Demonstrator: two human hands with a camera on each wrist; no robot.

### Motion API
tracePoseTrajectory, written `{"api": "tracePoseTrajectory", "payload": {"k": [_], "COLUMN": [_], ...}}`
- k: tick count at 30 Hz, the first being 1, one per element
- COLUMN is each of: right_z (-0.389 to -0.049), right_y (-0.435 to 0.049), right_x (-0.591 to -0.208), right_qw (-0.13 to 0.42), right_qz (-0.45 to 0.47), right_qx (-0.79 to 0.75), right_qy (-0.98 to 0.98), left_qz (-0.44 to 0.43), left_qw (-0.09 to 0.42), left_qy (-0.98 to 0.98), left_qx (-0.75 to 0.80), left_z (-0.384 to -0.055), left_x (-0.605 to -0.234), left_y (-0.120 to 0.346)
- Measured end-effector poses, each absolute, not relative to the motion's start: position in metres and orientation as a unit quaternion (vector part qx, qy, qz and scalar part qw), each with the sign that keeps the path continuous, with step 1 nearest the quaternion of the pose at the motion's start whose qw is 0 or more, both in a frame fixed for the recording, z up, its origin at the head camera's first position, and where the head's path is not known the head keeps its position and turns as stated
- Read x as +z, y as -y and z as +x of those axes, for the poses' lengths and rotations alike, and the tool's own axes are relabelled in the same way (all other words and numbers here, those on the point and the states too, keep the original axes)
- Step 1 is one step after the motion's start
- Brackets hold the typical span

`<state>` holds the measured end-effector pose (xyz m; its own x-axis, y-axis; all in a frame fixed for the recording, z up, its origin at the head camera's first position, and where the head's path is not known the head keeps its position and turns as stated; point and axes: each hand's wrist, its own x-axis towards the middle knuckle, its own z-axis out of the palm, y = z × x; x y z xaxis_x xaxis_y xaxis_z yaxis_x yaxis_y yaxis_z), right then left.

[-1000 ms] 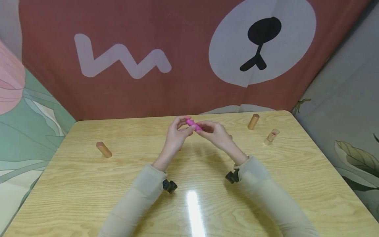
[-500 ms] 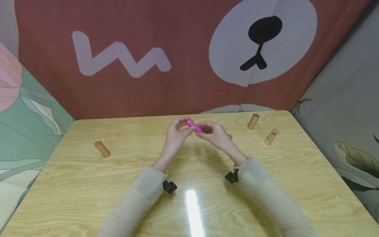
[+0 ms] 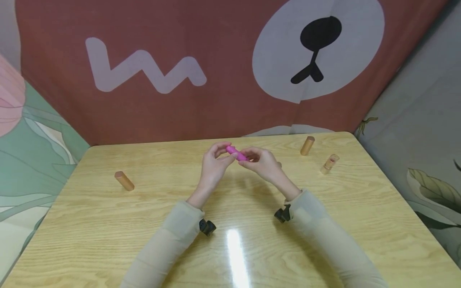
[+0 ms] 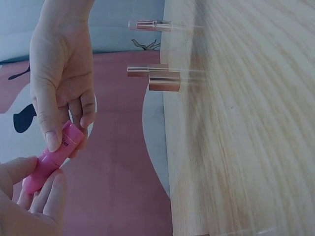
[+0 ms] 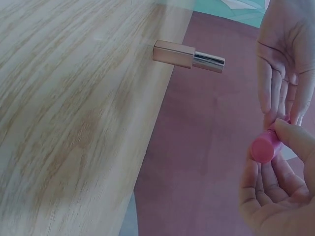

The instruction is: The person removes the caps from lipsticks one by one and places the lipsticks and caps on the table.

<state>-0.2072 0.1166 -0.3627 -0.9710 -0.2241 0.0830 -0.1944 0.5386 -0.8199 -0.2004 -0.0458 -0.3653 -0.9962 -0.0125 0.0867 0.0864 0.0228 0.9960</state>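
Note:
Both hands hold one small pink lip balm tube (image 3: 236, 153) above the far part of the table. My left hand (image 3: 214, 164) pinches the tube's left end between thumb and fingers. The thumb and fingers of my right hand (image 3: 264, 163) grip its other end. Seen from the left wrist, the pink tube (image 4: 53, 157) slants between the two hands, with a seam and small dark lettering on it. From the right wrist, its round pink end (image 5: 266, 147) faces the camera. Fingers cover part of the tube in every view.
A rose-gold lipstick tube (image 3: 124, 181) stands at the left. At the right stand another (image 3: 307, 146) and a clear-topped one (image 3: 329, 164). In the right wrist view, a rose-gold and silver lipstick piece (image 5: 189, 56) stands on the wooden table (image 5: 74, 123). A printed cloth (image 3: 230, 112) hangs behind.
The head view has shifted slightly. Both hands keep their hold on the pink tube, and slightly more of it shows between them. A small brown bit by the left wrist is no longer visible.

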Motion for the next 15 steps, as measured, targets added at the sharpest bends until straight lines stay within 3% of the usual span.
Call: {"api": "tracePoseTrajectory", "payload": {"k": [15], "right_z": [-0.2098], "right_y": [-0.1174], "right_x": [-0.3659], "right_qw": [0.020], "right_qz": [-0.120], "right_qx": [-0.465], "right_qy": [-0.877], "left_qz": [-0.013], "left_qw": [0.054], "left_qy": [0.715], "left_qx": [-0.697], "left_z": [-0.1992], "left_x": [-0.3703], "left_y": [0.0426]}}
